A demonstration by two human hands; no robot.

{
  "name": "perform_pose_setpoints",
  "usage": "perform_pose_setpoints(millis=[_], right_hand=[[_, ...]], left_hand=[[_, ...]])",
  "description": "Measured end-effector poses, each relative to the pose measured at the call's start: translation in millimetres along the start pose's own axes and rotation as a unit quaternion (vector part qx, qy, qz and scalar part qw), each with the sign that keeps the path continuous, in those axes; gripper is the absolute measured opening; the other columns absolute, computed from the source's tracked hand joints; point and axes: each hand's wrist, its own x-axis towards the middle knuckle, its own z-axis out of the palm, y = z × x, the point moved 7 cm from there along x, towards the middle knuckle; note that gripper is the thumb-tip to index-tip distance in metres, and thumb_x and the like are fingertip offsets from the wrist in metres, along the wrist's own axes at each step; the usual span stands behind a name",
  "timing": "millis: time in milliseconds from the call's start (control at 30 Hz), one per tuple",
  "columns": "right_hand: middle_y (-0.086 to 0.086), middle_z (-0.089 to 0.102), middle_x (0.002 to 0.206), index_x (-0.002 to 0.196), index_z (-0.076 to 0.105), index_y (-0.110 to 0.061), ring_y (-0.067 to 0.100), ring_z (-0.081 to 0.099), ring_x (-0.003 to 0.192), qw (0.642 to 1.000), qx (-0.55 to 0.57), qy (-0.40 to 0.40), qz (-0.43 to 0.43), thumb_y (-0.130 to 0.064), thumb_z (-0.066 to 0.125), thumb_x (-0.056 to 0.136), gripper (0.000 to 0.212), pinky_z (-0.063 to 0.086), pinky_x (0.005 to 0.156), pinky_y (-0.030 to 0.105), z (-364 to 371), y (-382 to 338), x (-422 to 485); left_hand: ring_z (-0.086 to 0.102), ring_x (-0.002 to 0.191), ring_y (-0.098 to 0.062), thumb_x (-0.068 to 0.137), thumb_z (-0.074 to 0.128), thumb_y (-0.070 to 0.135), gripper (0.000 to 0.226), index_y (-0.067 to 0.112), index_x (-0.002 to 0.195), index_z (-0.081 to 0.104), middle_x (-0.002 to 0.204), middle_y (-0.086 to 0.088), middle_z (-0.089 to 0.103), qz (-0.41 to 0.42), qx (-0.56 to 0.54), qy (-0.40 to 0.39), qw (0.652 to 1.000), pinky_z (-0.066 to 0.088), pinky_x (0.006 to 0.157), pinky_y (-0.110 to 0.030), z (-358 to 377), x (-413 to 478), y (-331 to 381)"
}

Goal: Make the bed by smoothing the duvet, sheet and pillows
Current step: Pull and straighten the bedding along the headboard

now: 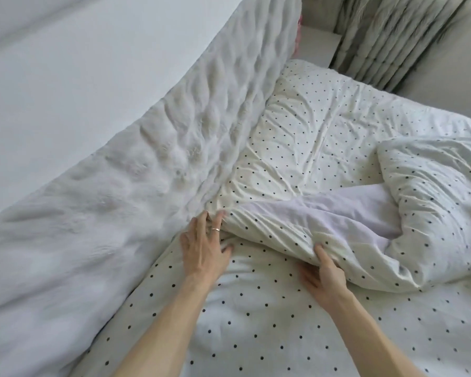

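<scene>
A white bed with black polka dots fills the view. The dotted sheet (269, 317) lies flat under my arms. A dotted pillow (305, 137) rests against the headboard. The dotted duvet (433, 213) is bunched at the right, its plain lilac underside (346, 208) folded open. My left hand (204, 246), wearing a ring, presses the duvet's corner down beside the headboard, fingers spread. My right hand (324, 273) grips the duvet's rolled edge, its thumb on top and its fingers tucked beneath.
A tall white fluffy padded headboard (152, 164) runs along the left, with a plain white wall (65, 63) behind it. Pale curtains (392, 36) hang at the far end, beside a grey wall (452, 69).
</scene>
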Motion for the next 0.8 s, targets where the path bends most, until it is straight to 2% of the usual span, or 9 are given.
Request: perform_pose_setpoints(millis=[100,233,333,400,433,500,567,700,800], right_hand=[[0.011,0.071,0.111,0.106,0.069,-0.007,0.025,0.067,0.096,0.994,-0.083,0.050,-0.048,-0.028,0.068,0.092,0.025,0.056,0.094,0.046,-3.8,-15.1,-4.3],[0.003,0.064,0.084,0.084,0.063,-0.016,0.020,0.059,0.077,0.973,-0.088,0.051,-0.209,-0.028,0.059,0.085,0.012,0.053,0.079,0.042,36.9,-98.7,-44.1],[-0.002,0.062,0.086,0.096,0.057,-0.013,0.017,0.061,0.082,0.968,0.058,-0.033,-0.240,-0.022,0.060,0.075,0.023,0.055,0.077,0.039,95.5,-160.2,-41.1],[-0.010,0.066,0.110,0.124,0.058,-0.015,0.014,0.063,0.097,0.954,-0.057,-0.151,-0.254,-0.023,0.064,0.085,0.040,0.056,0.090,0.036,144.5,-163.9,-30.3],[-0.019,0.058,0.132,0.144,0.048,-0.025,0.010,0.059,0.107,0.922,-0.194,-0.214,-0.257,-0.029,0.063,0.092,0.055,0.051,0.097,0.034,161.5,-148.0,-19.1],[-0.027,0.021,0.157,0.160,0.007,-0.046,0.013,0.040,0.138,0.790,-0.478,-0.307,-0.231,-0.044,0.060,0.096,0.083,0.036,0.112,0.036,175.8,-85.5,11.4],[-0.013,-0.011,0.169,0.159,-0.009,-0.045,0.020,-0.004,0.158,0.687,-0.639,-0.265,-0.224,-0.055,0.052,0.095,0.089,0.009,0.125,0.049,154.7,-38.1,42.7],[-0.005,-0.024,0.168,0.159,-0.014,-0.041,0.019,-0.024,0.154,0.640,-0.685,-0.163,-0.307,-0.059,0.031,0.099,0.077,-0.009,0.125,0.050,127.0,19.2,40.5],[-0.003,-0.014,0.171,0.162,-0.004,-0.034,0.019,-0.017,0.156,0.636,-0.671,-0.126,-0.360,-0.058,0.024,0.102,0.070,-0.006,0.126,0.048,93.2,50.0,10.7]], left_hand=[[0.048,0.129,-0.036,0.082,0.069,0.031,0.040,0.022,0.120,0.062,0.142,-0.009,0.047,0.003,0.017,0.041,0.999,0.040,0.097,-0.057,-4.5,-1.6,-4.9],[0.066,0.076,-0.038,0.095,0.043,0.021,0.025,0.008,0.108,0.060,0.089,-0.011,0.071,0.012,-0.025,0.105,0.994,0.038,0.064,-0.037,-53.4,17.8,-3.0],[0.064,0.081,-0.042,0.098,0.039,0.013,0.031,0.007,0.126,0.051,0.101,-0.016,0.068,0.028,-0.023,0.149,0.988,0.046,0.065,-0.041,-94.9,55.9,0.3],[0.062,0.097,-0.041,0.097,0.038,0.012,0.033,0.012,0.130,0.047,0.115,-0.017,0.063,-0.038,-0.008,0.128,0.991,0.049,0.073,-0.044,-104.0,82.8,-12.9],[0.058,0.107,-0.040,0.096,0.041,0.012,0.032,0.014,0.127,0.048,0.123,-0.016,0.058,-0.094,-0.003,0.101,0.990,0.049,0.079,-0.045,-102.0,90.3,-21.6],[0.051,0.120,-0.036,0.095,0.048,0.015,0.032,0.017,0.127,0.052,0.135,-0.012,0.047,-0.151,0.031,0.046,0.987,0.048,0.092,-0.046,-89.4,94.3,-34.6],[0.050,0.124,-0.033,0.098,0.045,0.029,0.038,0.020,0.135,0.051,0.138,-0.009,0.048,-0.107,0.096,0.015,0.990,0.043,0.098,-0.045,-69.1,86.7,-29.0],[0.057,0.119,-0.036,0.092,0.034,0.043,0.056,0.019,0.137,0.057,0.137,-0.010,0.056,-0.023,0.074,0.026,0.997,0.039,0.102,-0.050,-23.1,39.0,-23.1],[0.033,0.146,-0.028,0.096,0.040,0.045,0.055,0.031,0.150,0.042,0.161,-0.004,0.033,0.033,0.055,0.012,0.998,0.030,0.113,-0.056,16.3,-28.9,-18.3]])
